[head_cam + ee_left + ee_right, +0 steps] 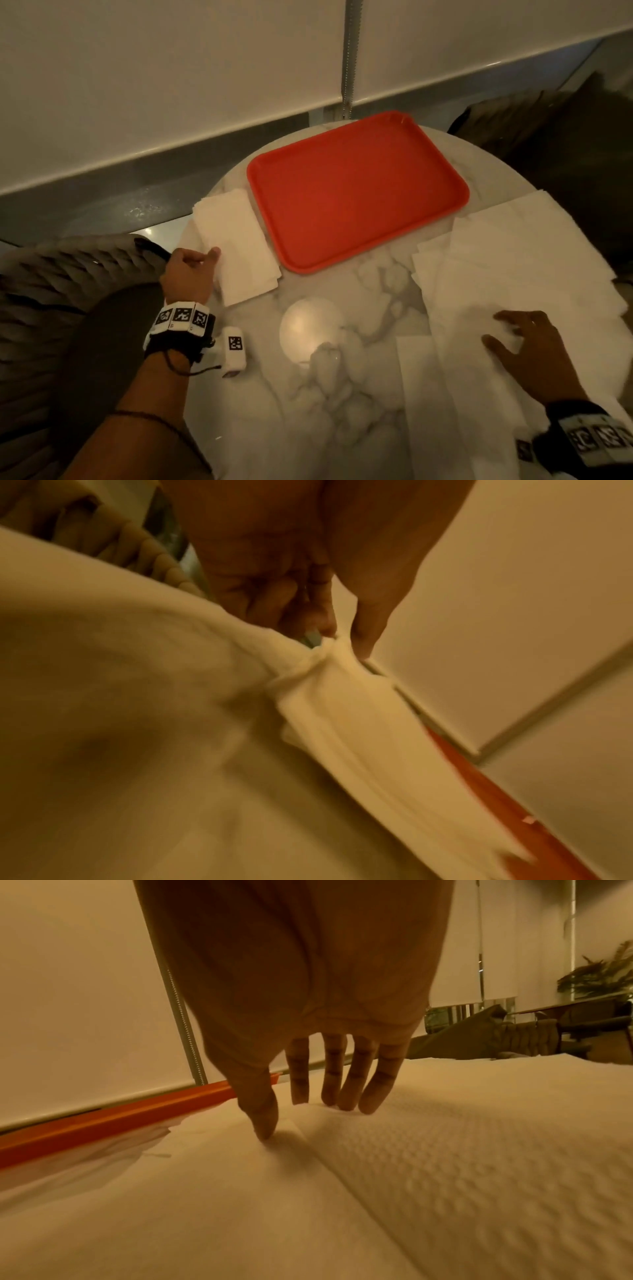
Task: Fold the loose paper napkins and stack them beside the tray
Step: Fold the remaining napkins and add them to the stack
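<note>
Right hand [534, 356] fingers [373, 1085] are straight and spread, tips pressing the top loose napkin [445, 1150], gripping nothing. Left hand [186, 270] thumb and forefinger pinch the near edge of the folded stack [236, 240], which sits touching the tray [356, 192] just beyond its fingertips. My read: napkins are light, limp, tear-prone and cling together; take one by a corner or edge.
</note>
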The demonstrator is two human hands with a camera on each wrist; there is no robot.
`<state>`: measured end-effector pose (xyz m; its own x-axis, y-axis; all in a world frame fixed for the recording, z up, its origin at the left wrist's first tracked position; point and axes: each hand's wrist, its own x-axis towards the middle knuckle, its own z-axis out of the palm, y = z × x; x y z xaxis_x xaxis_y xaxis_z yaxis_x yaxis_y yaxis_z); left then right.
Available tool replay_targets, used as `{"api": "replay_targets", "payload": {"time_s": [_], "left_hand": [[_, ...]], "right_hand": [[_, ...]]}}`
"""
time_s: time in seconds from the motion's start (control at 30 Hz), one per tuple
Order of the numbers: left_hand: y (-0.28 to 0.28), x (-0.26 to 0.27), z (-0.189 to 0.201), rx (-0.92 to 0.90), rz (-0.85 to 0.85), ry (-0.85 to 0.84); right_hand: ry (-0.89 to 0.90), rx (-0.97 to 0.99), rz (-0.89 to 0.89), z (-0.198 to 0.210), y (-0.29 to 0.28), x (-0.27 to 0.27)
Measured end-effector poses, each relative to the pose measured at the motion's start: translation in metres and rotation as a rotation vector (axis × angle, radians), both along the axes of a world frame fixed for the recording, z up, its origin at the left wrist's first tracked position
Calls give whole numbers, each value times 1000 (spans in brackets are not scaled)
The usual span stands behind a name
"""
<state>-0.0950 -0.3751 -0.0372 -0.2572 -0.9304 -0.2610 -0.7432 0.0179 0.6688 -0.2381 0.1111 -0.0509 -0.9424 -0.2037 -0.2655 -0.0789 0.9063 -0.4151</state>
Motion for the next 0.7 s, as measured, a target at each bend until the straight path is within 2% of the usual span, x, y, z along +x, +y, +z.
{"api": "replay_targets", "payload": {"time_s": [0.13, 0.27, 0.37, 0.43, 0.5, 0.57, 0.63, 0.7], "left_hand": [[64, 1, 32, -124, -63, 95], [140, -3, 45, -141, -252, 190], [203, -18, 44, -113, -453, 245], [249, -33, 39, -75, -622, 233], [283, -45, 22, -19, -790, 91], [312, -53, 2, -45, -894, -187], [327, -55, -10, -93, -866, -340], [335, -55, -13, -75, -780, -329]], "right_hand": [[105, -31, -46, 1, 15, -6], [212, 42, -148, 8, 46, -15], [107, 93, -207, 7, 72, -26], [40, 108, -166, 2, 86, -31], [31, 105, -91, -5, 88, -31], [31, 78, -60, -6, 91, -32], [41, -1, -56, -4, 93, -35], [78, -80, -38, -8, 98, -38]]}}
